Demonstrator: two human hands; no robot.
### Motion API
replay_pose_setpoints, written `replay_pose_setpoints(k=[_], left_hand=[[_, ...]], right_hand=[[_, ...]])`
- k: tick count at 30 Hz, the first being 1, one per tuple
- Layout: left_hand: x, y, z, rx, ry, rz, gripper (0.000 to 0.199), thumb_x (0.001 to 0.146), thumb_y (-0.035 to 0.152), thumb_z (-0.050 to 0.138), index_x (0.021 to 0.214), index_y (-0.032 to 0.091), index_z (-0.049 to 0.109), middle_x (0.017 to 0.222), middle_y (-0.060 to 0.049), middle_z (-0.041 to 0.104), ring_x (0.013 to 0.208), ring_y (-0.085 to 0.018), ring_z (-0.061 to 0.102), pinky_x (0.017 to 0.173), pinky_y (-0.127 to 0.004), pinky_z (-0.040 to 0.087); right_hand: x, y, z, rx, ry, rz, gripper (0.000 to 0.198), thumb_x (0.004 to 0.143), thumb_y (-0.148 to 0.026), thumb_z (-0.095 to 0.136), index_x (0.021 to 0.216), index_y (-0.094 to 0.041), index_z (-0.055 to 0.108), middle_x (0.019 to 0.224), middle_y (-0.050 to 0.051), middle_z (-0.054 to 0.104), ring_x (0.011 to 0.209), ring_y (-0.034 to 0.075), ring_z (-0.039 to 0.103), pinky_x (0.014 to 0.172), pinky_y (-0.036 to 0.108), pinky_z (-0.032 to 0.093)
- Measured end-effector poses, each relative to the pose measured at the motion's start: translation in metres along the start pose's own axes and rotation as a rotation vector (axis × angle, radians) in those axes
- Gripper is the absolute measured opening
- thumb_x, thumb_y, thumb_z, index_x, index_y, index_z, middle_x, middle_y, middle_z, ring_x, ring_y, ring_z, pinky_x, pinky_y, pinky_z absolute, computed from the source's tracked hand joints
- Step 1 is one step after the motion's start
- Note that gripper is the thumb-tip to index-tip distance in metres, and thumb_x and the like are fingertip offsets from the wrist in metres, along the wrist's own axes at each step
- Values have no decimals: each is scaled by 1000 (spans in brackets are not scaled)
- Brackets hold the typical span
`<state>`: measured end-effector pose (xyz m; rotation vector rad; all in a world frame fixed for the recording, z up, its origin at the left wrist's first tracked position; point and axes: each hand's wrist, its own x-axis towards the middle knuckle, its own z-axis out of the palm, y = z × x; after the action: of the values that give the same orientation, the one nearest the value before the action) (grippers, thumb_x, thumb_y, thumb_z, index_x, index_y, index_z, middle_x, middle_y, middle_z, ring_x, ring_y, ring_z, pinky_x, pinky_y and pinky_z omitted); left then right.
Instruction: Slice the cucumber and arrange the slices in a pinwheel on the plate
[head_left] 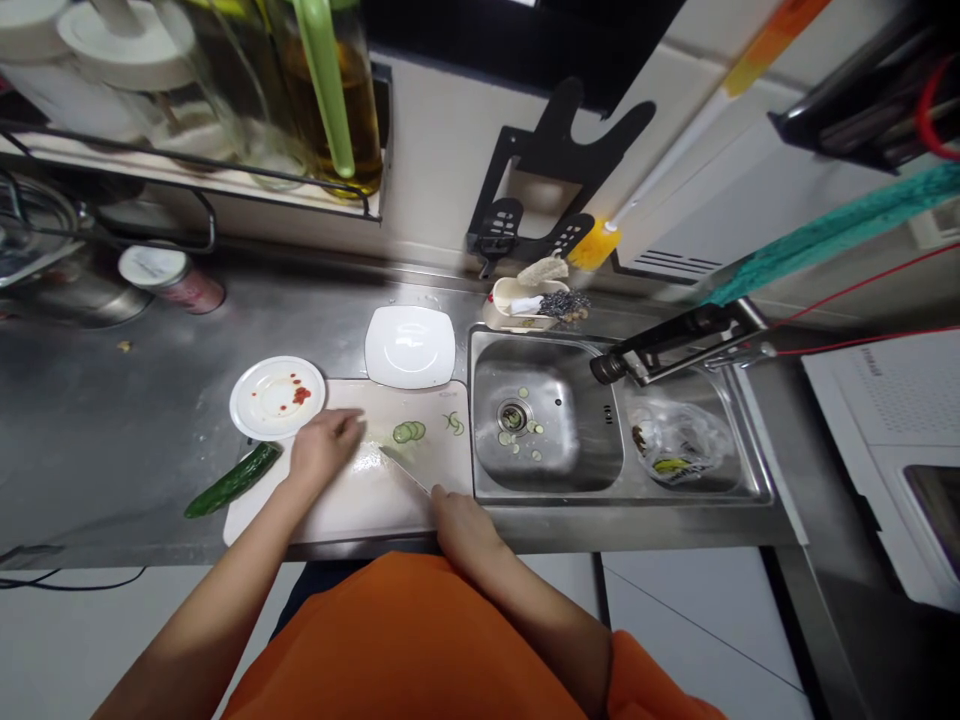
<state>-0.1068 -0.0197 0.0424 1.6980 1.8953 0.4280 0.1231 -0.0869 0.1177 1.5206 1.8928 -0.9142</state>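
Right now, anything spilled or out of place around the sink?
Yes: pale green slices are scattered around the drain in the sink basin beside the cutting board. They look like strays, since similar slices lie neatly overlapped on the board.

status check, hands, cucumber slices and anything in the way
Right hand gripping knife over cutting board. Left hand left of knife, grip unclear. Cucumber slices overlapping just beyond knife, nothing visible between.

I can't read a word from here: the faint marks on the red can [196, 290], its pale lid [153, 266], the cutting board [360, 510] and the white appliance [870, 400] are too small or blurred.
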Motion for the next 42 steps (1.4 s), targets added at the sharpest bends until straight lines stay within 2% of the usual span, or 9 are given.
replay_pose_setpoints(k=[4, 9, 12, 17, 23, 27, 31, 36, 42], left_hand=[[18, 16, 19, -69, -205, 218, 32, 81, 37, 55, 105, 22, 70, 102, -6, 69, 93, -20, 62, 84, -28, 46], [32, 25, 31, 26, -347, 270, 24, 78, 29, 56, 96, 23, 71, 98, -4, 67, 86, -19, 61, 79, -28, 45], [34, 27, 32, 36, -377, 272, 22, 77, 26, 56, 92, 22, 71, 92, -4, 67, 83, -18, 60, 77, -28, 43], [33, 34, 29, -2, -369, 207, 11, 72, 24, 58, 78, 21, 67, 79, -1, 64, 74, -16, 57, 69, -26, 40], [23, 36, 21, -47, -361, 27, 9, 72, 26, 56, 69, 20, 63, 65, 3, 63, 63, -12, 55, 60, -23, 36], [12, 24, 16, -62, -235, -96, 13, 71, 29, 56, 74, 21, 66, 68, 3, 66, 65, -13, 58, 62, -23, 38], [0, 10, 15, -95, -126, -224, 24, 72, 32, 55, 88, 23, 69, 75, 2, 70, 72, -16, 62, 68, -24, 41], [-11, 4, 16, -129, -83, -328, 25, 71, 36, 56, 89, 25, 70, 80, 2, 72, 77, -17, 65, 71, -24, 43], [-13, 9, 15, -124, -76, -370, 24, 71, 37, 56, 86, 25, 70, 82, 2, 73, 78, -18, 65, 71, -24, 43]], right_hand=[[-1, -1, -2, 2, 6, 1, 30, 90, -4, 35, 112, -15, 51, 98, 15, 68, 97, 25, 66, 74, 31, 51], [1, 0, 0, 4, -6, 6, 31, 89, -3, 35, 113, -15, 51, 97, 15, 68, 97, 26, 66, 74, 33, 52], [3, 2, 4, 13, -4, -2, 32, 89, -4, 34, 114, -15, 51, 96, 15, 68, 97, 26, 66, 74, 34, 52], [4, 3, 6, 28, -7, -10, 33, 89, -4, 33, 115, -14, 51, 97, 16, 68, 97, 27, 66, 75, 35, 52], [3, 3, 2, 29, -28, -9, 35, 88, -3, 33, 116, -14, 50, 100, 16, 67, 99, 27, 65, 76, 36, 52], [4, 4, 2, 17, -31, -9, 35, 88, -2, 33, 115, -14, 50, 98, 15, 68, 97, 28, 66, 74, 36, 52], [3, 4, 0, 5, -22, -16, 35, 87, -1, 34, 115, -14, 51, 97, 15, 68, 97, 27, 66, 73, 34, 52], [2, 5, -3, -4, -20, -29, 36, 85, -1, 37, 116, -14, 51, 95, 15, 68, 97, 27, 65, 72, 32, 50], [7, -4, -5, 6, 14, -38, 37, 84, -1, 39, 117, -13, 49, 96, 15, 68, 96, 27, 65, 72, 31, 48]])
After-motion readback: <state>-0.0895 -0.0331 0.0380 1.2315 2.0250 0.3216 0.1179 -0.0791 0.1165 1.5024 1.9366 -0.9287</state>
